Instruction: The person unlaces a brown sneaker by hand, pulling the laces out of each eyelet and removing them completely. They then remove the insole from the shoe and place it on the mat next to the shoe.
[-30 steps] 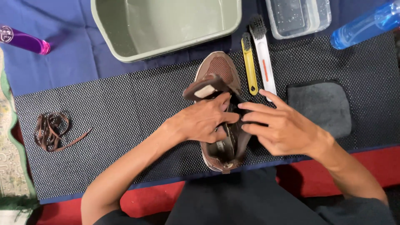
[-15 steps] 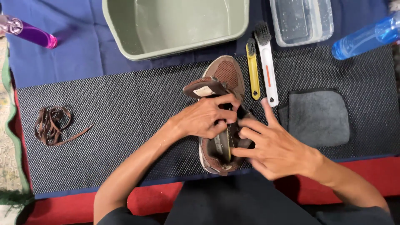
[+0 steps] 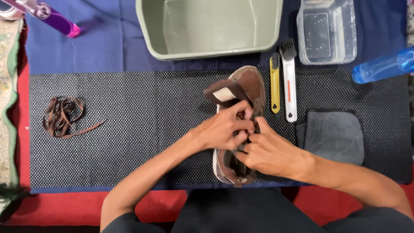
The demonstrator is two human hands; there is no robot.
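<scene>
We see a brown mesh-toed sneaker [image 3: 241, 129] lying on a black knobbly rubber mat [image 3: 129, 129], its tongue folded up. The left hand [image 3: 222, 129] and right hand [image 3: 269, 153] meet over its opening, fingers curled and pinching inside it; exactly what they pinch we cannot tell. Brown laces [image 3: 62, 117] lie coiled well apart. A green plastic basin [image 3: 155, 39] stands empty; a clear tub [image 3: 349, 34] holds water. Blue cloth [image 3: 86, 54] underlies all.

Both hands — left hand [image 3: 223, 129], right hand [image 3: 269, 152] — grip a brown shoe [image 3: 241, 108] on black mesh mat [image 3: 138, 129].
</scene>
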